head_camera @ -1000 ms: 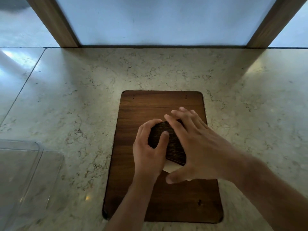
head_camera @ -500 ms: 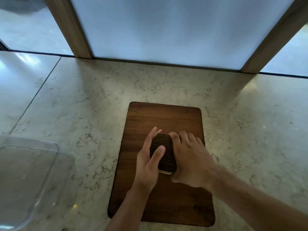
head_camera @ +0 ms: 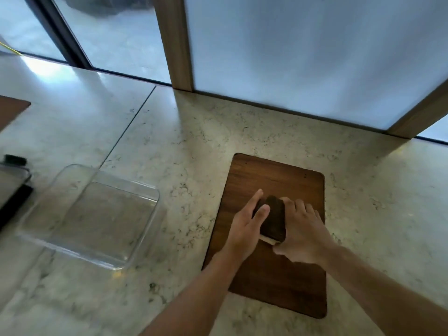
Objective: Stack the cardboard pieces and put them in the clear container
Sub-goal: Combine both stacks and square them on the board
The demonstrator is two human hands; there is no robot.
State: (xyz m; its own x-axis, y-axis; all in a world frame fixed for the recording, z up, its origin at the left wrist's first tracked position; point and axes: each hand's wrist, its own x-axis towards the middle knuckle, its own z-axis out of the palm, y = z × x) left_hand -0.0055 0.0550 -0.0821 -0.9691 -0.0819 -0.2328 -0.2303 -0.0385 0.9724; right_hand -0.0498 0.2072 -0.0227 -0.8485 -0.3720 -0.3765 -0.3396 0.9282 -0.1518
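Resting on the wooden board (head_camera: 271, 282), the dark cardboard stack (head_camera: 272, 219) sits squeezed between both hands — the left hand (head_camera: 244, 229) grips its left edge, fingers curled over the top, and the right hand (head_camera: 303, 234) clasps its right side. Well apart on the tabletop (head_camera: 184, 146) lies the clear container (head_camera: 97, 214).

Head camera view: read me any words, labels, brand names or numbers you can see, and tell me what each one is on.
No readable text anywhere in this view.
Cardboard stack between the hands: dark ribbed top, no print visible.
Wooden board: plain wood grain, no marking.
Clear container: no label or embossing that shows.
Dark object at the left edge: cut off and blurred, nothing legible.
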